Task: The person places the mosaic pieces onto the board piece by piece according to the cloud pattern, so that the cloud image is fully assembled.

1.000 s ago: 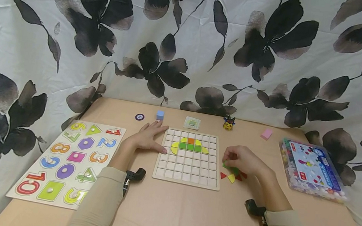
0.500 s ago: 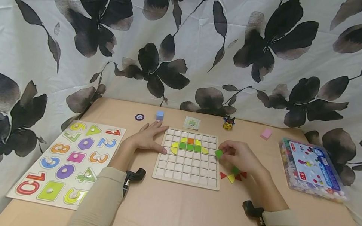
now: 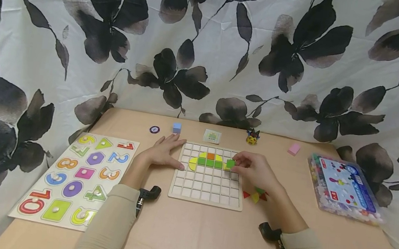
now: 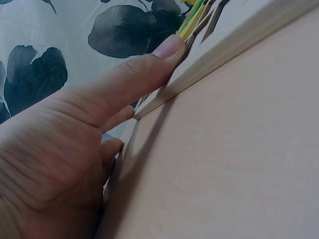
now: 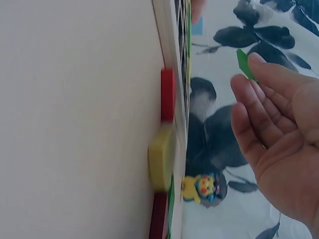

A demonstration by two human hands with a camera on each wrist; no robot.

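A white grid board lies mid-table, bearing a pattern of green, yellow and orange tiles in its upper rows. My right hand pinches a green square tile between thumb and fingers over the right end of that pattern; the right wrist view has the green tile at the fingertips, raised off the board. My left hand rests along the board's left edge, fingers spread, its thumb lying on the rim. Loose red, yellow and green tiles lie right of the board.
A number puzzle board lies at left, partly under the left sleeve. Along the back sit a round disc, a blue cube, a pattern card, a small figurine and a pink block. A bead box stands right.
My right hand has lifted a green tile from the loose pile and carried it leftward over the board's tile pattern. The left hand has stayed in place.
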